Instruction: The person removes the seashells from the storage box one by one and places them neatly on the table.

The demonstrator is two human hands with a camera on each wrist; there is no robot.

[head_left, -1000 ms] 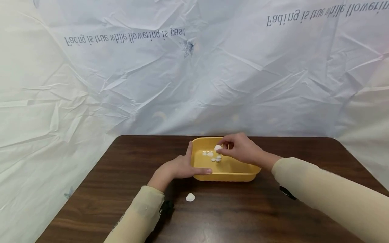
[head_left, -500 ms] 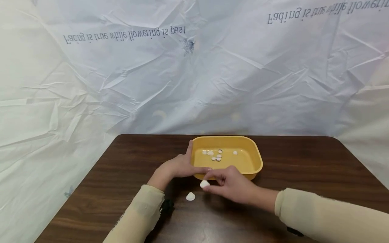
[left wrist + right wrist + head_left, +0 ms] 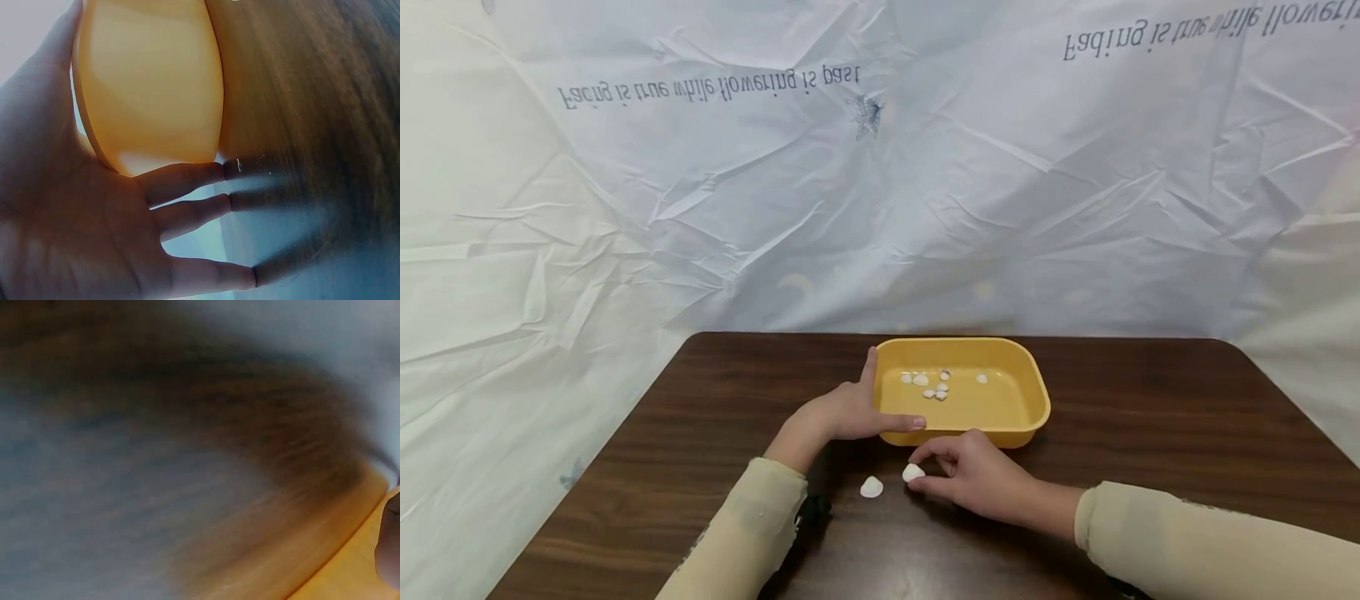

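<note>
My right hand [image 3: 981,479] pinches a white seashell [image 3: 913,472] between thumb and fingertips, low over the table in front of the yellow tray [image 3: 977,436]. Just left of it, a second white seashell [image 3: 872,487] lies on the wood. My left hand [image 3: 846,412] rests against the tray's left end, its thumb along the front rim. The left wrist view shows the left fingers [image 3: 190,215] straight and spread, touching the table beside the tray's end. Only a fingertip [image 3: 389,544] of the right hand appears in the right wrist view, and the shell there is out of sight.
Several small shells [image 3: 941,396] lie inside the tray, mostly toward its left half, with a lone shell [image 3: 982,378] farther right. The dark wooden table [image 3: 1120,417] ends at a pale hanging sheet [image 3: 925,208] behind the tray.
My right hand has come out of the tray toward the front with the seashell, then lowered it near the table beside the other shell. My left hand has stayed at the tray.
</note>
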